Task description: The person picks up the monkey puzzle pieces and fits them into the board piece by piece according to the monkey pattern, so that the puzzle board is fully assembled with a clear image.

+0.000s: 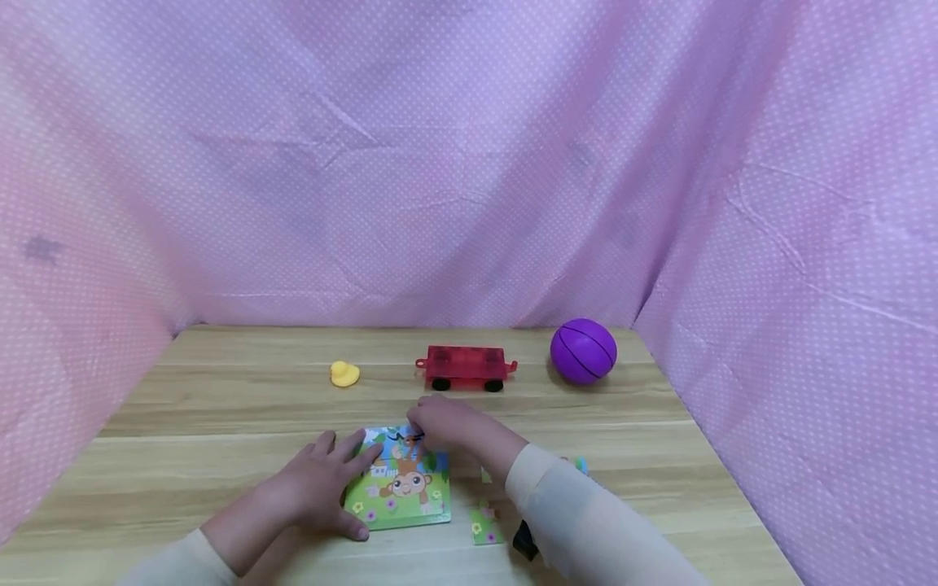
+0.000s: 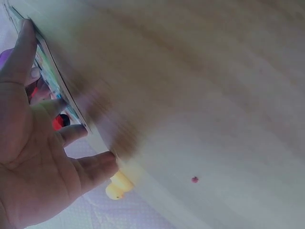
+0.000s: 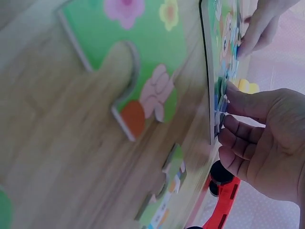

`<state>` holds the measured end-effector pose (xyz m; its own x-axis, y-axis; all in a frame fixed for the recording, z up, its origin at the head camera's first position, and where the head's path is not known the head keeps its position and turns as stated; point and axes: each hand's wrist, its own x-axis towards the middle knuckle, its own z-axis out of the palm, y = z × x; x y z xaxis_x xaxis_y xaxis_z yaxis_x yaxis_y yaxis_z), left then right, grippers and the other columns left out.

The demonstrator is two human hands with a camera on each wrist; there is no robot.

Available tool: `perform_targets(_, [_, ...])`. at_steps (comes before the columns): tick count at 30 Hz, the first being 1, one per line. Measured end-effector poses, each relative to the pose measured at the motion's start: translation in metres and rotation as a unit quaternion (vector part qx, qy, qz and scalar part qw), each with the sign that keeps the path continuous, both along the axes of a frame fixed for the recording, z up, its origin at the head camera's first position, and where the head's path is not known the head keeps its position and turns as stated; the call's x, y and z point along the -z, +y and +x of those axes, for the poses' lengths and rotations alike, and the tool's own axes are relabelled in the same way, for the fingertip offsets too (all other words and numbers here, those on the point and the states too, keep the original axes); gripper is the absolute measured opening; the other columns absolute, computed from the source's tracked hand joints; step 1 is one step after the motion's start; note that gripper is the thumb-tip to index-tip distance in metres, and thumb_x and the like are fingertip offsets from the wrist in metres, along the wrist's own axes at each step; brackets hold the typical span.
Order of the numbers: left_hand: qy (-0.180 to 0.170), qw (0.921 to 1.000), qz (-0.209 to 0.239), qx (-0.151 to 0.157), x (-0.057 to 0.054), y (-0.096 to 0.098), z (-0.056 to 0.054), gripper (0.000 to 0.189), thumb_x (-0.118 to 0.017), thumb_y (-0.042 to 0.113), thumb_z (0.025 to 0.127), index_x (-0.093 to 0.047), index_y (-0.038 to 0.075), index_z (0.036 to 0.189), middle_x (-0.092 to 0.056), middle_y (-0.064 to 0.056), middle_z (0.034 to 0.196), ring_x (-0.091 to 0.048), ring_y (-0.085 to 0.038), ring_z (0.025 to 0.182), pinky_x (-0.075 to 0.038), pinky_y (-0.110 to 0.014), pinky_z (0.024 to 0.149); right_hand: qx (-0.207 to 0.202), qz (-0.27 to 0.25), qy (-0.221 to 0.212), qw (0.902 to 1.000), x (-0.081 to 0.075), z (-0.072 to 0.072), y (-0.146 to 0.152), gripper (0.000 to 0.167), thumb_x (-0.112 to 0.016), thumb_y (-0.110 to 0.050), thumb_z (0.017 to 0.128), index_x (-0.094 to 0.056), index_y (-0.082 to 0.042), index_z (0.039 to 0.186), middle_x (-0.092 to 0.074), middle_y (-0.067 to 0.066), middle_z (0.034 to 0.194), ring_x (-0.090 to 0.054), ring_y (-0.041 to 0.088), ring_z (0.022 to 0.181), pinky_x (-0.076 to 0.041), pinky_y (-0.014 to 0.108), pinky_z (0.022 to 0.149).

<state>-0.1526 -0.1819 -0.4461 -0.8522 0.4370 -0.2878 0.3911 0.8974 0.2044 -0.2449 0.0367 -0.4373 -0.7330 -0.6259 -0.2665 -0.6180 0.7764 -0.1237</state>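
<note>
Puzzle board sat toward counter's near edge. Left hand spread along its left side; right hand, nearer its far edge, pinched a puzzle piece there.

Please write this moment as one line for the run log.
left hand: touching puzzle | right hand: curled at puzzle's far-right corner | loose pieces: on table beside puzzle
</note>
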Motion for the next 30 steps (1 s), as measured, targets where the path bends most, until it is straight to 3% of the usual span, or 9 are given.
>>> perform_targets(5, [0.026, 0.9984, 0.017, 0.047, 0.003, 0.001, -0.006, 0.124, -0.067, 0.083, 0.058, -0.027, 0.019, 0.156, -0.017, -0.012, 0.164, -0.014, -0.041, 0.149, -0.015, -0.061, 0.118, -0.001, -0.005, 0.001, 1.0, 0.002, -0.001, 0.001, 0.013, -0.073, -0.027, 0.089, -0.062, -0.021, 0.09, -0.053, -0.007, 0.092, -0.049, 0.01, 0.082, -0.047, 0.024, 0.072])
perform_targets(10, [-0.022, 0.9943, 0.05, 0.092, 0.003, 0.002, -0.01, 0.117, -0.073, 0.073, 0.064, -0.023, 0.023, 0.157, -0.013, -0.002, 0.166, -0.011, -0.035, 0.152, -0.025, -0.059, 0.116, -0.004, -0.025, -0.004, 0.9997, 0.004, -0.001, 0.006, 0.015, -0.073, -0.03, 0.09, -0.063, -0.021, 0.096, -0.055, -0.007, 0.095, -0.05, 0.008, 0.084, -0.049, 0.024, 0.076])
perform_targets(14, [-0.057, 0.9937, 0.055, 0.079, 0.003, 0.003, -0.012, 0.113, -0.073, 0.072, 0.065, -0.025, 0.027, 0.157, -0.015, 0.002, 0.166, -0.013, -0.033, 0.152, -0.035, -0.059, 0.11, -0.004, -0.04, -0.004, 0.9992, 0.005, -0.001, 0.01, 0.019, -0.073, -0.035, 0.089, -0.063, -0.022, 0.098, -0.056, -0.009, 0.096, -0.05, 0.008, 0.085, -0.049, 0.024, 0.077])
perform_targets(25, [-0.058, 0.9945, 0.058, 0.066, 0.001, 0.005, -0.013, 0.115, -0.079, 0.068, 0.062, -0.029, 0.022, 0.156, -0.018, 0.0, 0.165, -0.014, -0.032, 0.152, -0.037, -0.057, 0.109, 0.003, -0.014, 0.006, 0.9999, 0.002, -0.004, 0.007, 0.021, -0.074, -0.038, 0.088, -0.06, -0.022, 0.087, -0.053, -0.008, 0.088, -0.05, 0.009, 0.079, -0.046, 0.023, 0.069])
perform_targets(30, [-0.067, 0.994, 0.061, 0.062, -0.001, 0.006, -0.013, 0.115, -0.08, 0.066, 0.062, -0.03, 0.022, 0.156, -0.018, 0.0, 0.165, -0.013, -0.032, 0.152, -0.037, -0.058, 0.109, 0.008, 0.012, 0.009, 0.9999, 0.001, -0.002, 0.002, 0.019, -0.072, -0.036, 0.089, -0.063, -0.02, 0.093, -0.056, -0.006, 0.091, -0.051, 0.009, 0.08, -0.05, 0.025, 0.074])
